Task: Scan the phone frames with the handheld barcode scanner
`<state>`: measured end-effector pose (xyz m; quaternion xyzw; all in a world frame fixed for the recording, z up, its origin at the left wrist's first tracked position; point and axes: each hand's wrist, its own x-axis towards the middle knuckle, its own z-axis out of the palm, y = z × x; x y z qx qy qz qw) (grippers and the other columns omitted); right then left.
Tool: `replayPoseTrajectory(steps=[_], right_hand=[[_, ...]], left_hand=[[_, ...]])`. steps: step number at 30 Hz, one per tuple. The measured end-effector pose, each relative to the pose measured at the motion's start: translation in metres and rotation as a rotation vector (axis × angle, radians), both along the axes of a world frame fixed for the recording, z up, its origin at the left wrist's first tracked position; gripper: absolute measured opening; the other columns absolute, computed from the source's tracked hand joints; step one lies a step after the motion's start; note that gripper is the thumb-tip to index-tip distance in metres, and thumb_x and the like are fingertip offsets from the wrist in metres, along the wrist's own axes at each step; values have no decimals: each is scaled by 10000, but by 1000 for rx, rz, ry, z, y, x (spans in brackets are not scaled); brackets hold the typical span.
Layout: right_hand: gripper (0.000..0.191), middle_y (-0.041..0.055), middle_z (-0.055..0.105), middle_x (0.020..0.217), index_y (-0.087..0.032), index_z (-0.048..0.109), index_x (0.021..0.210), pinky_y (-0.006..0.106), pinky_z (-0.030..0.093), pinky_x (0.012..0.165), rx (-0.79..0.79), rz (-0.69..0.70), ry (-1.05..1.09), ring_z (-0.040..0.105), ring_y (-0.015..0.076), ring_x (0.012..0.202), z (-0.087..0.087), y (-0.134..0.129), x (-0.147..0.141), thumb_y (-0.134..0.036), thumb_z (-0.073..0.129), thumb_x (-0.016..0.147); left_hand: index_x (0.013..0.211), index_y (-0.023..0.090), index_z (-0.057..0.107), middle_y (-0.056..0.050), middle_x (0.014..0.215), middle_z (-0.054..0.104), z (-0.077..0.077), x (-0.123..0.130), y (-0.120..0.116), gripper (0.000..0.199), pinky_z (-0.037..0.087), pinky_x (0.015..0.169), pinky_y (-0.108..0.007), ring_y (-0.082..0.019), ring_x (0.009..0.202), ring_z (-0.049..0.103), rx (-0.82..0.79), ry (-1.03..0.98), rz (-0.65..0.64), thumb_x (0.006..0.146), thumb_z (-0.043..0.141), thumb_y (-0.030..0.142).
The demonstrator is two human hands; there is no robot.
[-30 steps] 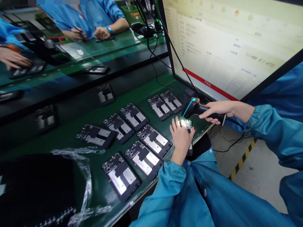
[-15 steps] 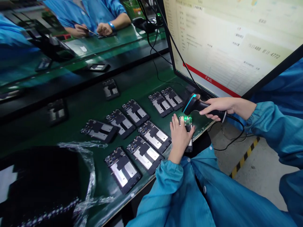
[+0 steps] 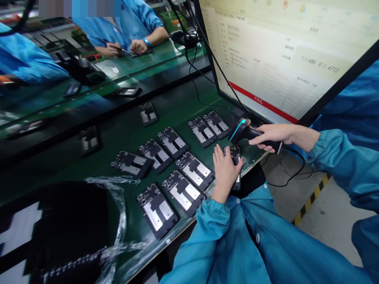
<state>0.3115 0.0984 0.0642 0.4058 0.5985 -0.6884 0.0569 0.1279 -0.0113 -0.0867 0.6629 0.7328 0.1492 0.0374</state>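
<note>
My right hand (image 3: 274, 136) is wrapped round the handle of a black barcode scanner (image 3: 241, 132) with a bright blue stripe; its head points down and left. Below the scanner head, an opened phone (image 3: 236, 156) with bare circuit board and dark lower body sits at the bench edge. My left hand (image 3: 226, 165) grips this phone, fingers lying over its left side and thumb along the right, covering much of it. Several more opened phones (image 3: 195, 169) with silver plates and black strips lie in loose rows left of my left hand.
A large monitor (image 3: 258, 100) showing a red FAIL bar stands behind the scanner, cables beside it. Crumpled clear plastic (image 3: 120, 213) and a dark bin-like shape (image 3: 71, 221) are at lower left. Across the bench (image 3: 124, 134), a co-worker's hands (image 3: 139, 46) hold a tool.
The green light on the phone's circuit board is gone. My view has shifted slightly, so the bench things appear further right. Both hands keep their places on scanner and phone.
</note>
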Motion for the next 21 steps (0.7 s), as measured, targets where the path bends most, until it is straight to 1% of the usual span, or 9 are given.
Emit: replayPoseTrajectory(steps=[3,7,10,13,17,21], right_hand=[[386,-49,501,547,-196,450,684,216,423,435,50,40,10,465,80,431,3,-1,-6,-439,660,898],[382,-50,488,574,-199,458,695,212,417,426,60,80,-16,451,77,440,7,1,-22,-451,684,872],[379,-49,476,595,-200,467,710,209,401,403,57,116,-52,460,81,444,8,4,-34,-458,709,847],[371,-48,482,622,-199,478,737,207,393,389,60,138,-77,468,83,447,6,7,-43,-464,718,834],[367,-49,478,590,-196,474,714,209,406,399,90,161,-101,470,85,440,6,7,-47,-453,695,854],[383,-49,482,555,-193,475,697,205,407,400,132,155,-121,477,87,431,13,4,-47,-464,693,858]], left_hand=[[1415,76,439,-313,1543,292,4,7,1,721,282,1138,-584,-440,1444,287,-32,40,44,856,577,510],[1430,78,423,-331,1523,311,7,16,1,721,266,1122,-614,-473,1427,293,-55,69,99,861,565,497],[1414,84,440,-337,1522,303,8,17,1,698,258,1122,-611,-477,1426,288,-50,48,99,860,571,487],[1381,93,469,-321,1526,311,8,16,0,653,251,1119,-622,-469,1434,269,-53,13,93,862,569,478],[1381,95,464,-312,1519,330,8,15,0,652,247,1117,-630,-466,1434,265,-45,1,90,861,565,475],[1381,87,459,-322,1530,298,8,15,0,657,239,1126,-617,-469,1432,269,-30,1,88,859,570,470]])
